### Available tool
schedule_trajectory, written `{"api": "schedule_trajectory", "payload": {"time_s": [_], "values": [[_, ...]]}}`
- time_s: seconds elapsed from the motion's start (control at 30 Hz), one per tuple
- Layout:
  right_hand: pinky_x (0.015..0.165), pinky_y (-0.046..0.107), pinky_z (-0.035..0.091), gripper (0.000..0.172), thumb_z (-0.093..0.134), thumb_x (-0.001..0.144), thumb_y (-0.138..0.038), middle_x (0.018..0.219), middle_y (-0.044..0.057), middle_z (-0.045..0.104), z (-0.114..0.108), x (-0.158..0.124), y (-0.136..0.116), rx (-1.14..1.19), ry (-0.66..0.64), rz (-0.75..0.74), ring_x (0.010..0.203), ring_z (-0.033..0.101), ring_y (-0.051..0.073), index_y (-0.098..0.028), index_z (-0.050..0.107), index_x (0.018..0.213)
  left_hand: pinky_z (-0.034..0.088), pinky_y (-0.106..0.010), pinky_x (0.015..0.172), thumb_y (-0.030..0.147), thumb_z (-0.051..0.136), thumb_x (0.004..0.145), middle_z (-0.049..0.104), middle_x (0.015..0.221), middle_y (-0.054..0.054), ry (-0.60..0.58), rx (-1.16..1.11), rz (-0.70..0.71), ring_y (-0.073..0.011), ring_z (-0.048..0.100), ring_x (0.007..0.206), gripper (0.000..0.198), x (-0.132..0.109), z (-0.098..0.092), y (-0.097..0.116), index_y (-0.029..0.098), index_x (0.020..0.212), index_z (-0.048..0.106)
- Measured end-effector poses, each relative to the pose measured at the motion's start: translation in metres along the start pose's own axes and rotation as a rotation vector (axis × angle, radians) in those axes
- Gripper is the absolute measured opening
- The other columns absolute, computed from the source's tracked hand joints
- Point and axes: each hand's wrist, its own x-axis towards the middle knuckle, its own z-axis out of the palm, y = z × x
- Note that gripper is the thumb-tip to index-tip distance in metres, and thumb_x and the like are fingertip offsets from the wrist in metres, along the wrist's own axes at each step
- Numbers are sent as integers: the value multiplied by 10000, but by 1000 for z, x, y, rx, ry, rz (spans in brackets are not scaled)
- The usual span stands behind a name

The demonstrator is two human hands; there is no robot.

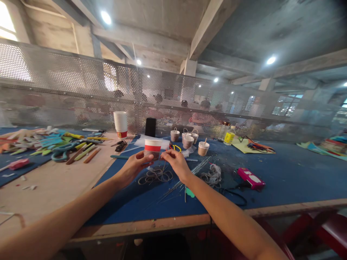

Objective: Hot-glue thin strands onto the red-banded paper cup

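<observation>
A perforated screen (151, 81) standing behind, cord (155, 177) coiling on the blue mat (124, 206), paper cups (120, 122) stacking up leftward, one small cup (203, 148) holding a stick, the left hand (135, 164) gripping a red-banded cup (152, 145) above the mat, the right hand (175, 161) pinching fingertips together just beside it, whatever they are holding too small to tell.

Paper cup (152, 145) before the phone (150, 126)

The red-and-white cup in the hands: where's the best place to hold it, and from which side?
Probably the lower wall of the cup, from the left, where the left hand holds it. It's upright and round, so a hand can curve around it, and the right hand is by its other side.
</observation>
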Motion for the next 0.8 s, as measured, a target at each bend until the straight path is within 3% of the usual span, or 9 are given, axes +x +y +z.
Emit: {"api": "schedule_trajectory", "payload": {"time_s": [0.57, 0.8], "values": [[856, 346, 523, 214, 727, 760, -409, 702, -9, 697, -1, 2, -2, -19, 81, 11, 834, 694, 226, -234, 638, 675, 536, -436, 1039, 372, 895, 785, 770, 1327, -199, -88, -25, 0, -371, 669, 1281, 446, 1, -2, -5, 158, 1172, 836], [845, 349, 533, 178, 707, 750, -383, 668, -14, 688, -1, 4, -1, -55, 86, 33, 820, 705, 230, -243, 636, 667, 540, -415, 1020, 354, 889, 790, 767, 1331, -200, -110, -33, -2, -347, 699, 1226, 435, 1, -1, -6, 154, 1173, 835]]}}
